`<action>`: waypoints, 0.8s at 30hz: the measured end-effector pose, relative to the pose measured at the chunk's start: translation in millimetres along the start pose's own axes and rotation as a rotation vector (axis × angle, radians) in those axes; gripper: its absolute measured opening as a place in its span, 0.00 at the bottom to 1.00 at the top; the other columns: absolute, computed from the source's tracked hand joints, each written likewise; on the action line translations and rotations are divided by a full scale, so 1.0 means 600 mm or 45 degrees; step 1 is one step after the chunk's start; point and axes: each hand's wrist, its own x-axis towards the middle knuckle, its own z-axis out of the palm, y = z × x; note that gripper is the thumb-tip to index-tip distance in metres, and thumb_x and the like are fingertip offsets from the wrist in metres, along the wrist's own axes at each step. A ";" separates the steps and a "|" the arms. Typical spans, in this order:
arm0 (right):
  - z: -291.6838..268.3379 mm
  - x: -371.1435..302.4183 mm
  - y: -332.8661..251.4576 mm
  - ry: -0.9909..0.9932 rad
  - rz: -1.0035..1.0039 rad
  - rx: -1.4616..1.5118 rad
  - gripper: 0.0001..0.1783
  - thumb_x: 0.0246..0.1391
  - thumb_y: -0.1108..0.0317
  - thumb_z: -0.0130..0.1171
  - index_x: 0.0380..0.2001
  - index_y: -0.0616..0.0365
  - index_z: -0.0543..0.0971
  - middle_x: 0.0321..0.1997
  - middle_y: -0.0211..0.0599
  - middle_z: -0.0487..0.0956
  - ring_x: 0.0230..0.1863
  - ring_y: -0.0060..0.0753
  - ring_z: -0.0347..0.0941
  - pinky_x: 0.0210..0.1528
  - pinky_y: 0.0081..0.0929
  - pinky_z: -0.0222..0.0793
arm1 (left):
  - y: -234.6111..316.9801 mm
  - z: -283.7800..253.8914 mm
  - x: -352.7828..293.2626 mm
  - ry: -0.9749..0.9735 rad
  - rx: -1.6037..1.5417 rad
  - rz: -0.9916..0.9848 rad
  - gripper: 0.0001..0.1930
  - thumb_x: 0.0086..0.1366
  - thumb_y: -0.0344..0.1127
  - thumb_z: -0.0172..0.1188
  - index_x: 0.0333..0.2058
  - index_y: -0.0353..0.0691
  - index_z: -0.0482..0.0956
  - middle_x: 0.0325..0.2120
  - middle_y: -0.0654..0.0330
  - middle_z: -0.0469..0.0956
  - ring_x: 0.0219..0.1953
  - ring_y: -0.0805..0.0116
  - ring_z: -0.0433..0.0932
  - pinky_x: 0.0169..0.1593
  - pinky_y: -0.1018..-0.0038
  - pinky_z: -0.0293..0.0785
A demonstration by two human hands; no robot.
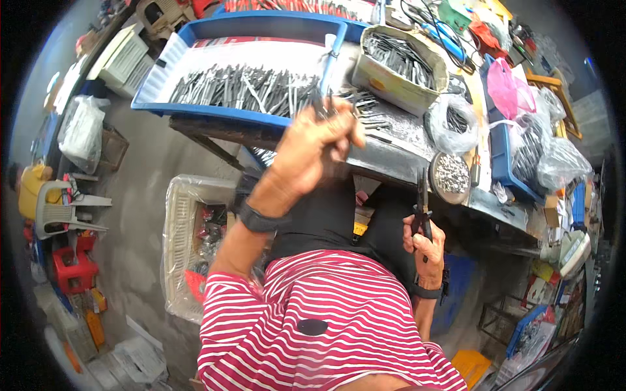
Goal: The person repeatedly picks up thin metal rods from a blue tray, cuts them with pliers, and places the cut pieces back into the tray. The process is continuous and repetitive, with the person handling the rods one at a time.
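My left hand [319,140], blurred by motion, is raised at the near right corner of the blue tray [147,104]. Its fingers are curled, and something dark shows at the fingertips, too smeared to name. Inside the tray lie many slim grey and black metal pieces [241,88]. Lower on the right, my right hand [425,242] is wrapped round black-handled pliers [422,208], whose jaws point up beside the bench edge. A round dish of small silvery parts [450,174] sits just right of the pliers' jaws.
More metal pieces lie loose on the bench [398,151] and in a worn open container [398,85]. Plastic bags [451,124] and a blue bin [505,156] crowd the right. A plastic-lined white crate [179,241] stands on the floor at my left.
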 end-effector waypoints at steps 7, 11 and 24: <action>0.002 0.003 0.011 -0.040 0.009 -0.054 0.26 0.44 0.58 0.62 0.39 0.70 0.72 0.25 0.31 0.70 0.22 0.18 0.62 0.23 0.17 0.57 | 0.172 -0.175 0.077 0.355 0.373 0.279 0.12 0.65 0.35 0.54 0.40 0.31 0.74 0.27 0.63 0.73 0.28 0.77 0.72 0.29 0.84 0.71; 0.000 0.005 0.016 -0.018 0.058 -0.055 0.26 0.44 0.57 0.63 0.39 0.69 0.73 0.25 0.30 0.70 0.22 0.18 0.62 0.23 0.17 0.57 | 0.258 -0.294 0.108 0.755 1.038 0.358 0.08 0.64 0.35 0.55 0.35 0.36 0.76 0.20 0.67 0.72 0.22 0.78 0.70 0.26 0.80 0.67; -0.001 -0.001 0.011 -0.026 0.101 -0.237 0.25 0.43 0.56 0.62 0.37 0.67 0.73 0.22 0.26 0.70 0.21 0.15 0.61 0.23 0.16 0.55 | 0.275 -0.560 0.126 1.336 2.399 -0.144 0.16 0.55 0.35 0.51 0.41 0.37 0.77 0.43 0.40 0.75 0.47 0.40 0.74 0.46 0.53 0.71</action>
